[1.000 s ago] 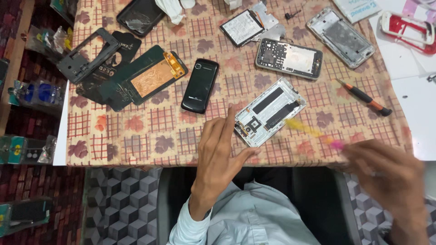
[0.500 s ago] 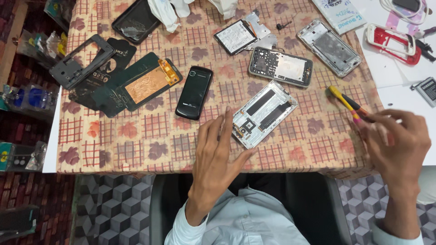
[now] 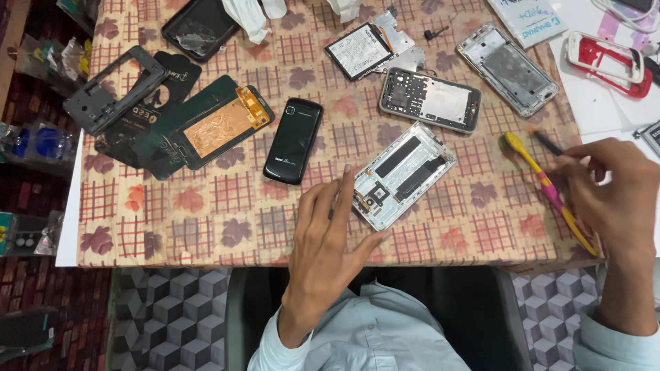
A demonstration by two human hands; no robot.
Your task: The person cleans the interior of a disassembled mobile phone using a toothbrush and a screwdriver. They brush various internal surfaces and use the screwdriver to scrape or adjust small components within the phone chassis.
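- The opened phone frame (image 3: 402, 175) lies tilted near the middle of the tabletop (image 3: 206, 227), its silver inside facing up with two dark strips along it.
- The left hand (image 3: 330, 237) rests palm down at the frame's lower left end; its fingers (image 3: 342, 187) are spread loose, the forefinger stretched along the frame's edge, gripping nothing.
- The right hand (image 3: 612, 189) sits well apart at the right edge, its fingers pinched around a thin dark tool (image 3: 548, 143) that points up and left.
- A yellow and pink toothbrush (image 3: 546, 189) lies just beside that hand, partly running under it.
- Just left of the frame lies a black phone (image 3: 293, 140), face up, with nothing between the two.
- Above the frame sits a second stripped phone body (image 3: 431, 99), and above that a battery (image 3: 359, 50).
- Farther right lies a silver back shell (image 3: 507, 69), and at the corner a red and white case (image 3: 608, 62) on white paper.
- Off to the left lie a dark screen panel with a copper patch (image 3: 210, 129) and a grey frame (image 3: 103, 93).
- Both forearms come up from the near edge in pale blue sleeves (image 3: 371, 330).
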